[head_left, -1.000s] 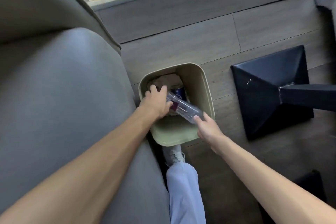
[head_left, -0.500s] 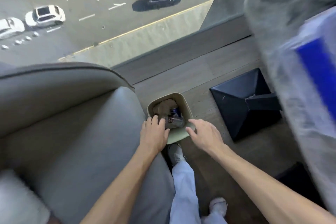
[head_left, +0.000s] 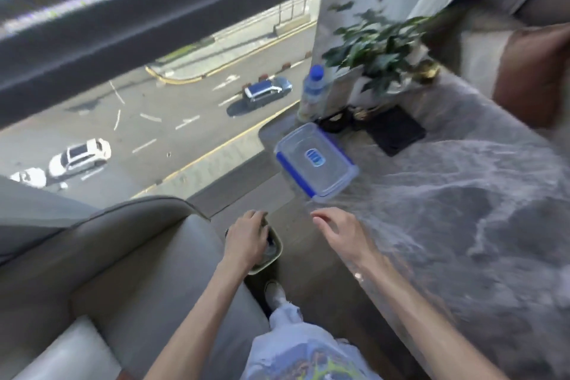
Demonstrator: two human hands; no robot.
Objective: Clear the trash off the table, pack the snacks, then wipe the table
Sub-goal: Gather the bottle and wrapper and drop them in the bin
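Observation:
A small beige trash bin (head_left: 274,257) stands on the floor between the grey sofa and the table, with a clear bottle partly visible inside it. My left hand (head_left: 245,239) hovers over the bin and covers most of it, fingers loosely bent and holding nothing. My right hand (head_left: 340,233) is raised at the table's near edge, open with fingers spread and nothing in it. On the grey marble table (head_left: 447,194) lies a clear plastic food box with a blue-clipped lid (head_left: 316,162), close to the corner.
A water bottle with a blue cap (head_left: 313,92), a potted green plant (head_left: 379,46) and a flat black object (head_left: 396,129) stand at the table's far end. The grey sofa (head_left: 123,271) fills the left. A window shows a street below.
The bottle that both hands held over the bin now lies inside it. My view has lifted from the floor to the table, and my right hand has risen toward the table edge.

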